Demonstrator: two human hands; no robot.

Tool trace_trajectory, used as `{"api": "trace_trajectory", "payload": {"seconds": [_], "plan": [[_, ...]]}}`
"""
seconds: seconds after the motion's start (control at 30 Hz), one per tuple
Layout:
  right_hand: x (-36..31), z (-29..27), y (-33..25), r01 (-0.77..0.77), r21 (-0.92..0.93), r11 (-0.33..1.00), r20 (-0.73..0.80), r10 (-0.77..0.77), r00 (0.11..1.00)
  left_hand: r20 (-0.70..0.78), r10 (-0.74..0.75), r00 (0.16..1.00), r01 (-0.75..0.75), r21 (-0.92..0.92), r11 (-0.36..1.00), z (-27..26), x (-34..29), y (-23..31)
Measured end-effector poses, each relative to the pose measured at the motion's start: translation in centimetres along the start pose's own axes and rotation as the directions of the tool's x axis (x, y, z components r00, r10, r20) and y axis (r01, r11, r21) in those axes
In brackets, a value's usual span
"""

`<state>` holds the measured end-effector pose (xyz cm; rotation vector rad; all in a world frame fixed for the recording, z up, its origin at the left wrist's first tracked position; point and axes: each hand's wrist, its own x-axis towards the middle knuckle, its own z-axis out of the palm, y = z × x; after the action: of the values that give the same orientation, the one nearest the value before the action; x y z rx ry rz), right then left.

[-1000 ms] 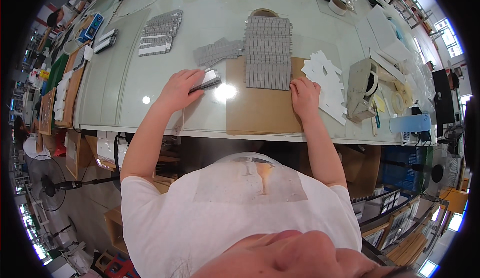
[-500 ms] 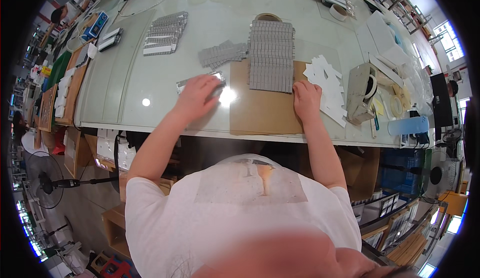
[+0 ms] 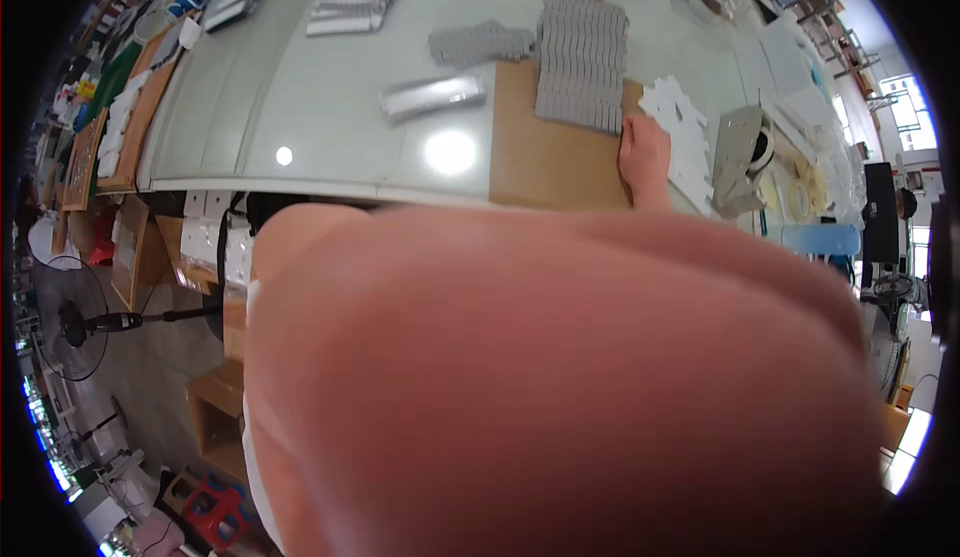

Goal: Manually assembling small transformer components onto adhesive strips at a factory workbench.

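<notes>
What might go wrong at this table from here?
A blurred bare arm hides much of the lower view, so a slip behind it might go unseen. The right hand is right by the lower corner of the grey strips, where a nudge could skew their rows. The silvery piece lies apart, to their left, and might get knocked.

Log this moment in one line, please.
right hand: at near-right corner of grey stack | left hand: not discernible | silvery strip: on table, left of brown board
</notes>
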<state>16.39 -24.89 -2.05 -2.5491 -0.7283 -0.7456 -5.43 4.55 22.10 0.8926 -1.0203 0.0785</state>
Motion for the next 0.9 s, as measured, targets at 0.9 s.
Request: {"api": "trace_trajectory", "payload": {"seconds": [0.9], "plan": [[0.2,-0.2,-0.3,-0.002,-0.033,0.999,-0.052,0.000,0.999,0.032,0.189,0.981,-0.190,0.268,0.945,2.7,-6.4,2.5]]}}
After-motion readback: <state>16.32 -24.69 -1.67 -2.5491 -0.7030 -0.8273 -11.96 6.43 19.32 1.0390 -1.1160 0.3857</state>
